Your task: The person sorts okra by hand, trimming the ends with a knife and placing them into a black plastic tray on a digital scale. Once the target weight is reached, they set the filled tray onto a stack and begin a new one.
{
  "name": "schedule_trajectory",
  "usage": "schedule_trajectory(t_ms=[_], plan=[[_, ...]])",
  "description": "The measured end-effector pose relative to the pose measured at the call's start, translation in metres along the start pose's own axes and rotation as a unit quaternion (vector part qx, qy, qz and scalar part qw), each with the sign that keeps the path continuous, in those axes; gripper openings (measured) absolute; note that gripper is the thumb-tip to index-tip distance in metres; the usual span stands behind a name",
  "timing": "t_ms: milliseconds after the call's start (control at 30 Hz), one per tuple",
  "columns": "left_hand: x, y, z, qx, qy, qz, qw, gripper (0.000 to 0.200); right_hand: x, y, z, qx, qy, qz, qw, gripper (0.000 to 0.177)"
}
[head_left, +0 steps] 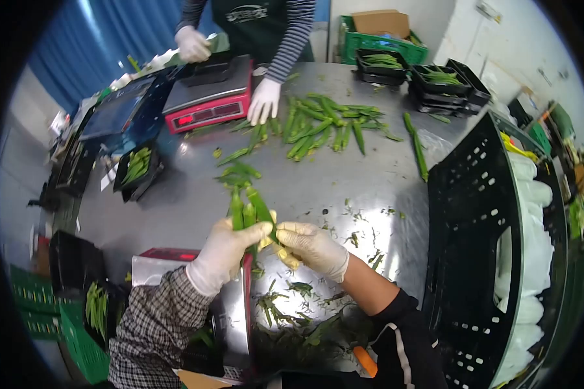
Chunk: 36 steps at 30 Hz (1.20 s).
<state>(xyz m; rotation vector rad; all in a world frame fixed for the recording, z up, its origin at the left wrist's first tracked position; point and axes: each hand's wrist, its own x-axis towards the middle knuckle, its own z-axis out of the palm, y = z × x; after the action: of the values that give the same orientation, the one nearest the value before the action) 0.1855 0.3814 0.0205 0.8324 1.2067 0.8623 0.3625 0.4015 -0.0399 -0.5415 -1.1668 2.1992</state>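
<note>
Both of my hands wear whitish gloves and meet over the metal table (pixel 383 188). My left hand (pixel 224 253) is closed around several green okra pods (pixel 250 217), which point away from me. The fingers of my right hand (pixel 315 249) are pinched at the right side of this bunch, against one pod. Something yellowish (pixel 284 257) shows between and below the hands; I cannot make out what it is. Just beyond the bunch lie loose pods (pixel 239 172), and a larger okra pile (pixel 324 123) is farther back.
Across the table a co-worker's gloved hand (pixel 264 102) touches pods beside a red scale (pixel 207 97). A second scale (pixel 240 311) is under my left arm. A black crate (pixel 470 253) stands right. Black trays (pixel 441 81) sit back right. Green scraps (pixel 282 305) lie near me.
</note>
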Motion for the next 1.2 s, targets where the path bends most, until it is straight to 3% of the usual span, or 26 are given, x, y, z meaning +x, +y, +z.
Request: schedule_trajectory(t_ms=[67,167,200,233,267,300,333,367,400,433,500,633,700,767,800,867,900,1067,1133,1200], plan=[[-0.004,-0.002,0.004,0.066,0.000,0.010,0.998,0.024,-0.004,-0.001,-0.005,0.008,-0.005,0.006,1.000,0.027],[0.004,0.000,-0.003,-0.011,-0.022,-0.037,0.999,0.022,-0.008,-0.003,-0.023,-0.149,-0.026,0.062,0.987,0.029],[0.008,0.001,-0.008,-0.021,-0.035,-0.043,0.998,0.022,-0.010,-0.014,-0.029,-0.223,0.023,0.061,0.973,0.031],[0.007,0.004,-0.008,-0.047,-0.024,-0.029,0.998,0.023,-0.005,-0.008,-0.059,-0.331,0.123,-0.022,0.935,0.032],[0.004,0.008,-0.006,-0.073,-0.013,-0.015,0.997,0.023,-0.001,-0.003,-0.095,-0.429,0.220,-0.102,0.870,0.034],[0.003,0.010,-0.007,-0.100,-0.002,-0.001,0.995,0.024,-0.007,-0.023,-0.123,-0.622,0.366,-0.117,0.682,0.034],[0.003,0.010,-0.015,-0.111,0.000,-0.005,0.994,0.026,-0.014,-0.049,-0.145,-0.639,0.462,0.016,0.615,0.031],[0.001,0.012,-0.020,-0.123,0.005,0.001,0.992,0.027,-0.023,-0.055,-0.191,-0.712,0.480,0.049,0.510,0.024],[-0.001,0.014,-0.025,-0.135,0.010,0.007,0.991,0.027,-0.030,-0.046,-0.247,-0.615,0.617,0.001,0.491,0.024],[-0.002,0.014,-0.029,-0.147,0.013,0.011,0.989,0.027,-0.041,-0.058,-0.269,-0.618,0.651,0.084,0.432,0.025],[0.002,0.014,-0.035,-0.160,0.014,0.019,0.987,0.033,-0.059,-0.069,-0.292,-0.601,0.625,0.224,0.445,0.024],[0.005,0.016,-0.038,-0.165,0.018,0.038,0.985,0.038,-0.060,-0.062,-0.306,-0.645,0.605,0.227,0.407,0.020],[0.005,0.015,-0.039,-0.162,0.018,0.042,0.986,0.039,-0.067,-0.057,-0.303,-0.565,0.624,0.173,0.511,0.020],[-0.002,0.019,-0.039,-0.167,0.018,0.044,0.985,0.038,-0.075,-0.057,-0.294,-0.325,0.623,0.058,0.710,0.020],[-0.004,0.020,-0.040,-0.175,0.012,0.041,0.984,0.037,-0.080,-0.050,-0.284,-0.151,0.562,-0.065,0.811,0.025],[-0.010,0.022,-0.043,-0.187,0.000,0.037,0.982,0.036,-0.085,-0.040,-0.256,-0.007,0.374,-0.193,0.907,0.034],[-0.013,0.023,-0.043,-0.190,-0.014,0.046,0.981,0.035,-0.086,-0.041,-0.235,0.030,0.290,-0.205,0.934,0.040],[-0.046,0.030,-0.044,-0.192,-0.033,0.093,0.976,0.038,-0.082,-0.053,-0.149,0.053,0.186,-0.211,0.958,0.045],[-0.062,0.037,-0.048,-0.138,-0.021,0.140,0.980,0.041,-0.081,-0.062,-0.121,0.026,0.160,-0.182,0.970,0.043],[-0.087,0.043,-0.055,-0.036,0.046,0.205,0.977,0.047,-0.070,-0.060,-0.087,-0.025,0.139,-0.136,0.981,0.040]])
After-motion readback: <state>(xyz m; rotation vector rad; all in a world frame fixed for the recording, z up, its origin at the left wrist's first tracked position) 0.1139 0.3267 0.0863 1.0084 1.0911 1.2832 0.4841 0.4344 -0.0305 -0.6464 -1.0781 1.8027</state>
